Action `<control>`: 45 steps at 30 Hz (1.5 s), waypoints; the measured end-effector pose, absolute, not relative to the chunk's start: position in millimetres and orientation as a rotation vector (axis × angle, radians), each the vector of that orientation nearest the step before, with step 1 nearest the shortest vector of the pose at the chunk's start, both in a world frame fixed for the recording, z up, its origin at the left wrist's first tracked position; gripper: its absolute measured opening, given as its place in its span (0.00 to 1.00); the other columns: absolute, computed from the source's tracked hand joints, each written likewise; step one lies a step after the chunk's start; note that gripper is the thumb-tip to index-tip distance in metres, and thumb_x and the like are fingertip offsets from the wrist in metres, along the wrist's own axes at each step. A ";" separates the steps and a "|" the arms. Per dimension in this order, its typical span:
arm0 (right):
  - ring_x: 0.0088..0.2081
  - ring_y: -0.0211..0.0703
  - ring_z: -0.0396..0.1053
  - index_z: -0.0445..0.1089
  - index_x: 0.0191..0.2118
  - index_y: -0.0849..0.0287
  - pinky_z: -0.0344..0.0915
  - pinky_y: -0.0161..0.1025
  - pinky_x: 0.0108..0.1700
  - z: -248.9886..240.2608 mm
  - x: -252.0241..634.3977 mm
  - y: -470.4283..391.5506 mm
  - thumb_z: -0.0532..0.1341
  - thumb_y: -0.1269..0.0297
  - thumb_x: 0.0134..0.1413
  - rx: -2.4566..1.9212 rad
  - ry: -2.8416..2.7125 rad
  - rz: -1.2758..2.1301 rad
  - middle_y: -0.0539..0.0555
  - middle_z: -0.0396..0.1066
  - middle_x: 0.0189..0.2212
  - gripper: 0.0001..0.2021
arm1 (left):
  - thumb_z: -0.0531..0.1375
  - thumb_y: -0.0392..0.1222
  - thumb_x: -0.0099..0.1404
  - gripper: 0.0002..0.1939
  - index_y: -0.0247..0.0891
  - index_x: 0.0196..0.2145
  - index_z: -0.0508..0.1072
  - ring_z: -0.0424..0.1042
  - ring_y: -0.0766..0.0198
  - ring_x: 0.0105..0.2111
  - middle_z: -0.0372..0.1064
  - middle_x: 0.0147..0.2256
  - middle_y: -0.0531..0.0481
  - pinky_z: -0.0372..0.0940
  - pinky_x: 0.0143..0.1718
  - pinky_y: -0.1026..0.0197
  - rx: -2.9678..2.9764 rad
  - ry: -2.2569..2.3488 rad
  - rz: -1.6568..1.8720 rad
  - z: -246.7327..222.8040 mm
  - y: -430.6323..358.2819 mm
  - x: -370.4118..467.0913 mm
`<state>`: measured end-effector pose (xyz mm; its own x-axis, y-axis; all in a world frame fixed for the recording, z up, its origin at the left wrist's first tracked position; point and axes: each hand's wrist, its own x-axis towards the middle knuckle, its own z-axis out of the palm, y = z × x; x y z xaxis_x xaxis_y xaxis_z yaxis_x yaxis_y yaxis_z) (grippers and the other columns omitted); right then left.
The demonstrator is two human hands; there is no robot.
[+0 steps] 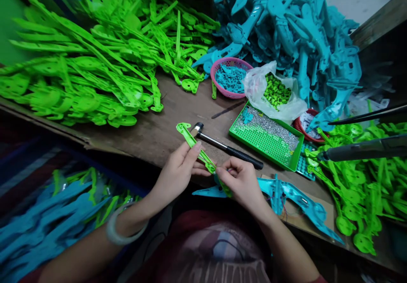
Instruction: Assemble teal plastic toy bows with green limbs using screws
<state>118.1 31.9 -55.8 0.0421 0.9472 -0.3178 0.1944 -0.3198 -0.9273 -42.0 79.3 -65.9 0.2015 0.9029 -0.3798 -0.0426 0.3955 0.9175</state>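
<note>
My left hand (178, 170) is closed around a long green plastic part (190, 140), its hooked end pointing up and away from me. At the part's near end, my right hand (240, 179) is closed with thumb and fingers pinched together. What those fingers hold, if anything, is hidden; a bit of green shows just below them. A hammer (229, 149) with a black grip lies on the table right behind my hands. Beneath and to the right of my right hand is a blue bow-shaped plastic part (302, 202) with thin wires near its middle.
Green parts (104, 62) are heaped at the left, more green parts (356, 190) at the right. Blue parts (286, 29) tower at the back. A pink basket (218, 81), a plastic bag (254, 88) of green bits and a green tray (263, 143) of screws stand mid-table. An electric screwdriver (365, 147) juts in.
</note>
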 end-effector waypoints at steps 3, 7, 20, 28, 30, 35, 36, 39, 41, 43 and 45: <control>0.20 0.29 0.47 0.65 0.23 0.59 0.43 0.32 0.23 -58.0 119.3 32.2 0.62 0.57 0.50 -1.621 -1.183 1.362 0.42 0.53 0.16 0.12 | 0.62 0.61 0.62 0.23 0.40 0.42 0.65 0.79 0.60 0.27 0.72 0.28 0.55 0.77 0.27 0.61 0.938 1.180 0.798 -64.4 77.8 -42.2; 0.22 0.31 0.51 0.65 0.24 0.59 0.47 0.31 0.24 -61.7 121.9 31.6 0.61 0.60 0.51 -1.627 -1.256 1.324 0.44 0.57 0.18 0.10 | 0.68 0.57 0.56 0.24 0.40 0.42 0.68 0.79 0.59 0.29 0.75 0.29 0.53 0.77 0.32 0.60 0.980 1.118 0.752 -60.8 77.3 -44.3; 0.31 0.36 0.61 0.67 0.36 0.57 0.56 0.33 0.35 -59.3 136.0 26.6 0.57 0.62 0.66 -1.497 -1.739 1.111 0.48 0.66 0.29 0.07 | 0.72 0.49 0.53 0.14 0.38 0.32 0.78 0.78 0.60 0.33 0.77 0.32 0.49 0.78 0.36 0.61 0.991 1.035 0.592 -59.9 84.4 -49.5; 0.32 0.38 0.64 0.63 0.37 0.57 0.58 0.35 0.36 -67.3 135.2 26.4 0.53 0.65 0.68 -1.403 -1.926 0.805 0.50 0.66 0.31 0.07 | 0.74 0.49 0.50 0.16 0.37 0.31 0.78 0.78 0.63 0.31 0.76 0.30 0.51 0.77 0.33 0.64 0.917 1.028 0.559 -54.4 84.1 -51.7; 0.31 0.38 0.63 0.63 0.37 0.57 0.58 0.35 0.34 -72.3 133.9 25.9 0.52 0.65 0.69 -1.388 -1.948 0.682 0.50 0.66 0.30 0.07 | 0.73 0.49 0.50 0.17 0.36 0.31 0.77 0.77 0.65 0.30 0.76 0.30 0.53 0.76 0.33 0.67 0.910 1.033 0.539 -54.6 83.9 -52.9; 0.30 0.39 0.65 0.64 0.36 0.57 0.59 0.36 0.32 -84.0 127.3 23.9 0.49 0.64 0.70 -1.386 -1.980 0.381 0.51 0.67 0.29 0.11 | 0.72 0.51 0.52 0.19 0.35 0.34 0.73 0.78 0.66 0.29 0.73 0.28 0.56 0.77 0.32 0.67 0.911 1.064 0.534 -57.9 82.7 -50.6; 0.29 0.39 0.65 0.64 0.36 0.57 0.59 0.36 0.32 -85.1 126.3 23.8 0.49 0.63 0.71 -1.391 -1.985 0.335 0.52 0.67 0.29 0.11 | 0.71 0.52 0.52 0.20 0.36 0.34 0.71 0.78 0.66 0.28 0.73 0.28 0.56 0.77 0.32 0.67 0.911 1.071 0.526 -58.5 82.2 -49.8; 0.29 0.39 0.64 0.66 0.35 0.58 0.58 0.36 0.31 -84.0 126.1 23.8 0.49 0.63 0.71 -1.407 -2.003 0.282 0.52 0.66 0.28 0.13 | 0.70 0.53 0.53 0.21 0.36 0.35 0.69 0.79 0.64 0.27 0.73 0.26 0.57 0.77 0.31 0.66 0.911 1.086 0.512 -59.1 80.3 -48.6; 0.29 0.39 0.64 0.67 0.36 0.58 0.59 0.35 0.32 -79.9 128.8 23.7 0.51 0.64 0.70 -1.384 -2.009 0.354 0.51 0.66 0.28 0.12 | 0.70 0.53 0.53 0.22 0.36 0.37 0.68 0.80 0.63 0.28 0.74 0.27 0.56 0.77 0.32 0.65 0.915 1.085 0.509 -58.8 78.8 -48.8; 0.31 0.38 0.65 0.69 0.38 0.59 0.60 0.34 0.34 -75.0 132.7 23.3 0.53 0.64 0.69 -1.362 -2.001 0.493 0.51 0.65 0.29 0.10 | 0.69 0.53 0.54 0.22 0.36 0.37 0.68 0.80 0.62 0.28 0.75 0.28 0.55 0.78 0.32 0.65 0.925 1.080 0.507 -58.4 77.4 -49.3; 0.32 0.37 0.65 0.70 0.39 0.59 0.59 0.34 0.35 -71.0 136.5 22.6 0.55 0.64 0.68 -1.362 -1.973 0.643 0.51 0.65 0.30 0.08 | 0.69 0.53 0.54 0.22 0.36 0.38 0.68 0.80 0.61 0.29 0.75 0.28 0.54 0.78 0.32 0.64 0.938 1.082 0.511 -58.4 76.2 -49.6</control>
